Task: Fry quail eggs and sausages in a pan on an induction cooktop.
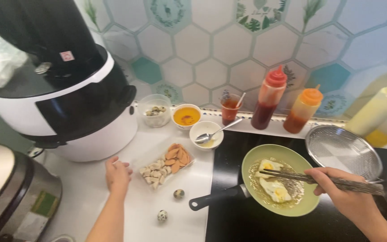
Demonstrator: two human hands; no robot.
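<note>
My right hand [343, 192] is gripping two chopsticks [292, 176] over two fried eggs [272, 181] in one pan [292, 201]; left hand [118, 175] is resting loosely curled, holding nothing, near two quail eggs [178, 193].

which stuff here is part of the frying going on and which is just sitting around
In use:
- right hand holding chopsticks
- green pan with fried eggs
- left hand beside the tray of cut pieces

Lying about:
- two speckled eggs
- sauce bottles
- strainer
- bowl with spoon
- cooker
</note>
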